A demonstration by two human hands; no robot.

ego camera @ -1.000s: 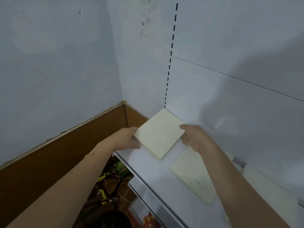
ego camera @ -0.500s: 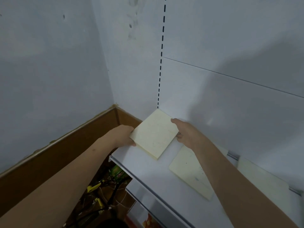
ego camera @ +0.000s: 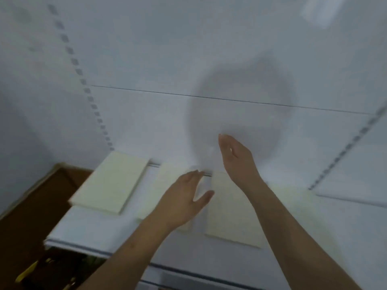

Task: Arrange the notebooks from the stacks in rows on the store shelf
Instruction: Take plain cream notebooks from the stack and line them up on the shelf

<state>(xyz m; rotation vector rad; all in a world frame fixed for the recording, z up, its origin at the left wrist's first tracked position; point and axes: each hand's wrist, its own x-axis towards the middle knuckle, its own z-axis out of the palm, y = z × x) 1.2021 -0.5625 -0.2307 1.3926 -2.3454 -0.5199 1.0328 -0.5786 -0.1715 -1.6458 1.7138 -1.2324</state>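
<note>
Three cream notebooks lie flat in a row on the white store shelf, their far edges toward the back panel. The leftmost notebook sits at the shelf's left end, just below the slotted upright. The middle notebook lies just beside it toward 3 o'clock, and the third notebook lies next again, with a narrow strip of bare shelf between each pair. A further pale patch shows on the shelf toward 3 o'clock of the third one, too blurred to tell.

The left hand hovers over the middle notebook, covering its right part, fingers straight and together, thumb spread toward 3 o'clock; it grips nothing. The right hand is raised above the far edge of the third notebook, palm turned toward 9 o'clock, fingers straight and relaxed, holding nothing. Whether either hand touches a notebook cannot be told through the motion blur.

Half a second ago both hands held the leftmost notebook by its edges at the shelf's corner; now both have let go of it and moved toward 3 o'clock, and the view has swung the same way, bringing the third notebook and a second slotted upright into sight.

At 7 o'clock, below the shelf, a brown wall strip and dark clutter with yellow bits show.
</note>
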